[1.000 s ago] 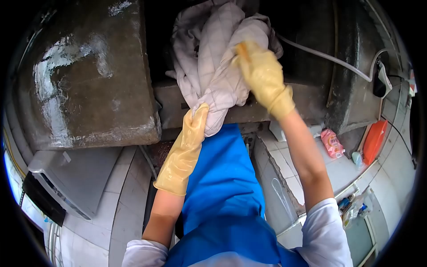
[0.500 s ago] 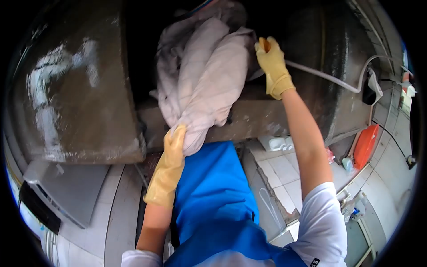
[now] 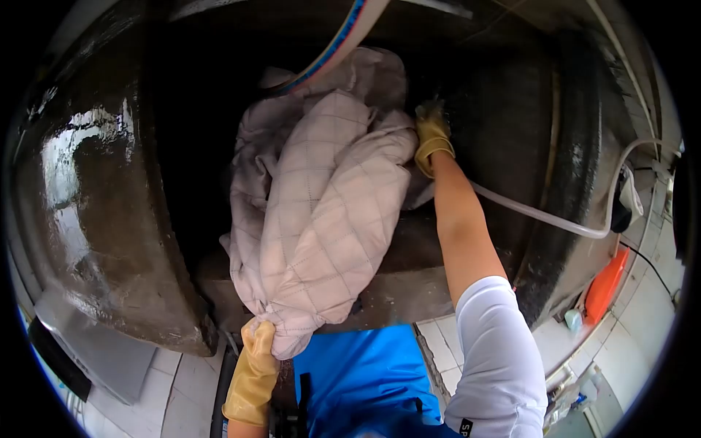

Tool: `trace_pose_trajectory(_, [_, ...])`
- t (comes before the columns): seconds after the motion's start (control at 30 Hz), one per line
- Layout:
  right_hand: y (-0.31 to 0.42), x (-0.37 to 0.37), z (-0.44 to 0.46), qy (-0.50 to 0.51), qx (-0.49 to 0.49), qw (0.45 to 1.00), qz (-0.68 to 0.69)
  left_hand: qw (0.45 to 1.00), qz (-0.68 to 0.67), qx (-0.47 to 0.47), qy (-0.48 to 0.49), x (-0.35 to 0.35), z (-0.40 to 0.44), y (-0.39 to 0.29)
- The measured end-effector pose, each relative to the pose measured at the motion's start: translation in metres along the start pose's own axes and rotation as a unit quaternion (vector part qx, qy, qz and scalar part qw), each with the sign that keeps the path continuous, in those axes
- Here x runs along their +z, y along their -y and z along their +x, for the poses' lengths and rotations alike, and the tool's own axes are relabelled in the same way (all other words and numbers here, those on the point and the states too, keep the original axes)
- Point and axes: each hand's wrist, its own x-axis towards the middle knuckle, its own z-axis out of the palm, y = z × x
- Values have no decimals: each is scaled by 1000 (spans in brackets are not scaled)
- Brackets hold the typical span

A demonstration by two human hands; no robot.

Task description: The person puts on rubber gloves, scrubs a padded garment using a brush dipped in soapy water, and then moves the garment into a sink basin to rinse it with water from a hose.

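Note:
A pale pink quilted cloth (image 3: 318, 197), like a bed cover or mattress pad, lies bunched over the front wall (image 3: 401, 288) of a dark concrete basin. My left hand (image 3: 255, 350), in a yellow rubber glove, is closed around the gathered near end of the cloth. Deeper in the basin, beside the cloth's right edge, is my right hand (image 3: 433, 135), gloved the same way. Its fingers are dim and smeared, with what looks like splashing around them. Whether it holds anything is hidden.
A striped hose (image 3: 343, 40) hangs over the top of the cloth. Along the right runs a pale hose (image 3: 540, 214) across the basin wall. An orange-red object (image 3: 604, 288) stands on the tiled floor at right; a grey panel (image 3: 95, 347) is at lower left.
My right hand has gone further down into the dark basin. The left hand, still gripping the cloth, sits lower in view as the camera tilts up. More of the striped hose shows.

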Motion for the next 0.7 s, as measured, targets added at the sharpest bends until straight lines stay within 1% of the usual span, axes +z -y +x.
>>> trace_pose_trajectory(0.03, [-33,37,26,-9,-107,988,-112,1000,11,-11,-6,-2,-3,1])
trace_pose_trajectory(0.07, [-29,25,22,6,-34,998,-60,1000,12,-15,-12,-3,-5,0])
trace_pose_trajectory(0.1, [-13,4,10,-1,82,995,52,1000,8,0,-3,-1,-5,-1])
trace_pose_trajectory(0.13, [-1,-14,-3,-25,153,979,134,1000,3,14,8,1,-2,-3])
trace_pose_trajectory(0.17, [12,-35,-20,-45,172,965,195,999,-2,28,19,2,-1,-3])
trace_pose_trajectory(0.2, [24,-63,-43,-52,48,976,205,998,-13,32,46,-6,0,5])
trace_pose_trajectory(0.23, [53,-104,-86,7,50,955,294,998,-5,38,42,-1,0,0])
trace_pose_trajectory(0.27, [72,-131,-122,8,3,947,322,999,3,41,34,6,0,-5])
trace_pose_trajectory(0.3, [90,-149,-159,11,-44,934,354,998,-57,30,19,6,0,2])
trace_pose_trajectory(0.33, [109,-167,-197,30,-96,936,336,997,10,61,40,-7,5,16])
trace_pose_trajectory(0.37, [124,-182,-235,45,-147,936,317,997,-34,58,24,5,4,7])
trace_pose_trajectory(0.43, [147,-199,-309,103,-255,935,226,996,-52,65,19,3,13,21])
trace_pose_trajectory(0.5, [167,-198,-380,45,-355,906,227,993,-84,69,39,4,17,25])
trace_pose_trajectory(0.53, [177,-199,-408,76,-349,914,194,992,-70,93,41,6,19,26])
trace_pose_trajectory(0.57, [188,-199,-432,108,-342,920,160,992,-74,94,46,9,15,23])
trace_pose_trajectory(0.63, [204,-176,-468,-46,-421,903,68,984,-29,176,7,12,8,15])
trace_pose_trajectory(0.67, [205,-173,-467,-38,-476,877,57,983,-51,174,21,8,13,25])
trace_pose_trajectory(0.7, [205,-176,-457,-40,-474,878,55,983,-51,175,24,7,16,28])
